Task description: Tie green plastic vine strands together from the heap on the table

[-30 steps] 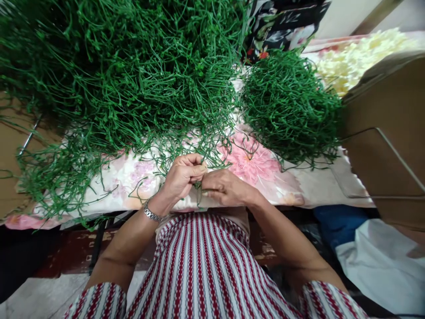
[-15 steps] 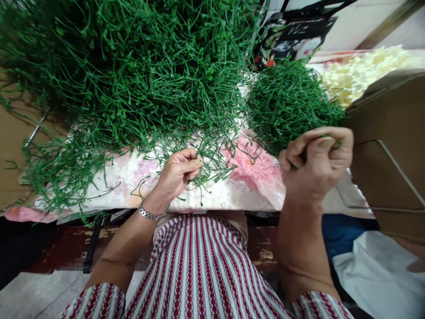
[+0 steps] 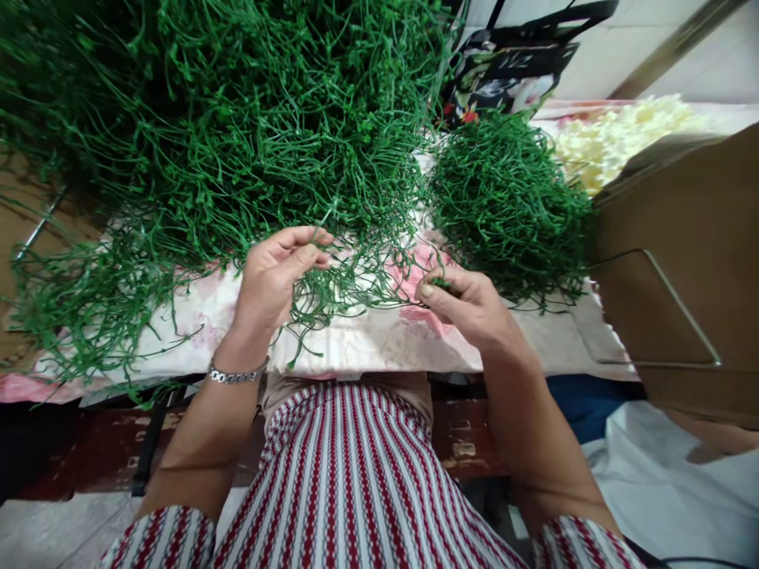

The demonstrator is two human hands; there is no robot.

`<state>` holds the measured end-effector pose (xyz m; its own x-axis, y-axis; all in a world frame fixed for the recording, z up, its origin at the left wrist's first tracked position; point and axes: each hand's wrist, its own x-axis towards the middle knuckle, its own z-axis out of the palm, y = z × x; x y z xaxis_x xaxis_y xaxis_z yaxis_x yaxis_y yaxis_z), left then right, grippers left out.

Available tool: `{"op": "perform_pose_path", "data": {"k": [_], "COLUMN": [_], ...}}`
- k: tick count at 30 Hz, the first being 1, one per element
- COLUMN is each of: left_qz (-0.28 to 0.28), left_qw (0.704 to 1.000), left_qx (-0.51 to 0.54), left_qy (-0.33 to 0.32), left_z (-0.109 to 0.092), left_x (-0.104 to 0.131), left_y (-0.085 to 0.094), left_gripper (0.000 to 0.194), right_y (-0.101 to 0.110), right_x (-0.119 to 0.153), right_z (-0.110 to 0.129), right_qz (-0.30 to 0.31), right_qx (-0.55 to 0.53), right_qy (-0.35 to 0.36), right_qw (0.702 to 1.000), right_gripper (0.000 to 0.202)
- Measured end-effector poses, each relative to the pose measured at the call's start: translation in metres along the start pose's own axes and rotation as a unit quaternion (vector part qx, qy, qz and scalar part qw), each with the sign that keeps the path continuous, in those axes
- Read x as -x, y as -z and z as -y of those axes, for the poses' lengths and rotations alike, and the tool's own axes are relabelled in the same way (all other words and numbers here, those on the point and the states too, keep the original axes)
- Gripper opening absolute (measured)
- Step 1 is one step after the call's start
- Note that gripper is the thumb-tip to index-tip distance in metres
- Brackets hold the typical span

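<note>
Left hand (image 3: 269, 273): thumb and fingertips pressed together, the grip pinching a thin green stem (image 3: 328, 215) that slants toward the large heap (image 3: 237, 118); its lower end is lost among the fingers. Right hand (image 3: 471, 304): fingers curled, thumb laid against them, the grip closed on a green tuft (image 3: 440, 282), mostly hidden; I cannot tell how many pieces. The large heap is cut off and blurred at upper left. A smaller heap (image 3: 510, 205) stands just beyond the right hand, beside a cardboard box (image 3: 681, 261) that screens part of some pale yellow petals (image 3: 628, 138) and a person in white clothing (image 3: 670, 482). Loose strands (image 3: 326, 300) lie between the hands; nearer, flowered cloth shows along the cloth-covered counter (image 3: 379, 352) to its front edge.
</note>
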<state>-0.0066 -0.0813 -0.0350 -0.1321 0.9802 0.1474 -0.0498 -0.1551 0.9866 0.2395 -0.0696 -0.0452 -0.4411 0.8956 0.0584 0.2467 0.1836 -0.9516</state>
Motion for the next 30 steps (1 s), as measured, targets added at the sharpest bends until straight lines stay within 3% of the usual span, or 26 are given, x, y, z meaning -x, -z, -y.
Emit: {"op": "perform_pose_path", "data": {"k": [2, 4, 5, 6, 8, 9, 11, 15, 18, 23, 26, 30], "left_qz": [-0.095, -0.187, -0.198, -0.175, -0.041, 0.017, 0.075, 0.061, 0.091, 0.094, 0.1, 0.081], "left_qw": [0.979, 0.909, 0.87, 0.842, 0.818, 0.811, 0.799, 0.805, 0.835, 0.875, 0.883, 0.892], "left_qx": [-0.147, -0.285, -0.332, -0.363, -0.392, -0.401, -0.407, -0.387, -0.348, -0.335, -0.334, -0.326], "left_qy": [-0.105, -0.24, -0.305, -0.358, -0.42, -0.426, -0.435, -0.446, -0.415, -0.338, -0.314, -0.302], "left_z": [-0.003, -0.004, -0.004, -0.003, 0.002, 0.006, 0.016, 0.033, 0.032, 0.017, 0.012, 0.012], "left_x": [0.003, 0.015, 0.023, 0.032, 0.048, 0.054, 0.058, 0.051, 0.044, 0.044, 0.045, 0.045], "left_y": [0.009, 0.012, 0.011, 0.007, -0.005, -0.012, -0.026, -0.035, -0.031, -0.028, -0.032, -0.035], "left_gripper": [0.023, 0.026, 0.029, 0.032, 0.035, 0.036, 0.037, 0.033, 0.025, 0.014, 0.013, 0.012], "right_y": [-0.001, -0.005, -0.008, -0.011, -0.02, -0.024, -0.034, -0.048, -0.05, -0.047, -0.049, -0.048], "right_x": [0.001, 0.001, 0.002, 0.002, 0.003, 0.003, 0.005, 0.008, 0.01, 0.016, 0.02, 0.02], "right_z": [0.006, 0.009, 0.009, 0.008, 0.007, 0.007, 0.007, 0.007, 0.003, -0.002, 0.002, 0.003], "right_qz": [-0.006, -0.003, 0.0, 0.002, 0.016, 0.027, 0.051, 0.079, 0.085, -0.012, -0.063, -0.111], "right_qx": [-0.13, -0.224, -0.258, -0.286, -0.33, -0.346, -0.374, -0.407, -0.398, -0.32, -0.173, -0.061], "right_qy": [-0.057, -0.109, -0.127, -0.14, -0.157, -0.162, -0.169, -0.165, -0.146, -0.066, 0.011, 0.076], "right_qw": [0.99, 0.969, 0.958, 0.948, 0.931, 0.924, 0.911, 0.895, 0.901, 0.945, 0.983, 0.989], "right_gripper": [0.028, 0.027, 0.027, 0.026, 0.027, 0.028, 0.028, 0.027, 0.026, 0.027, 0.036, 0.04]}}
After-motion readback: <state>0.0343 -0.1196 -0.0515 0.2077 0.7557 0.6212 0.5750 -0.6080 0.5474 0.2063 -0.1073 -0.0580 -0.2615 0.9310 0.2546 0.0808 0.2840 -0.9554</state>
